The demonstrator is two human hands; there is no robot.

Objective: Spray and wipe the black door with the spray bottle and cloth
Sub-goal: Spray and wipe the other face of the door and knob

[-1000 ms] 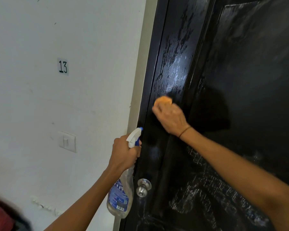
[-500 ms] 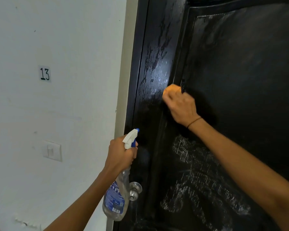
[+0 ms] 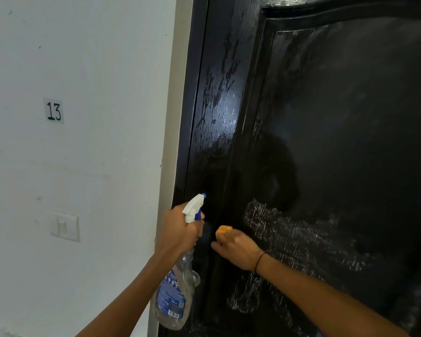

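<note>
Your left hand (image 3: pixel 178 229) grips the bottle (image 3: pixel 173 295) by the neck, nozzle up and aimed at the door (image 3: pixel 326 117), body hanging down over the door's left edge. Your right hand (image 3: pixel 238 249) is clenched on the orange cloth (image 3: pixel 223 231), pressed to the door just right of the bottle, w/ a black band at the wrist. Wet streaks show on the door above and right of the cloth. On the wall (image 3: pixel 95 69): a "13" label (image 3: pixel 54 111) and a switch (image 3: pixel 65 225) below it.
</note>
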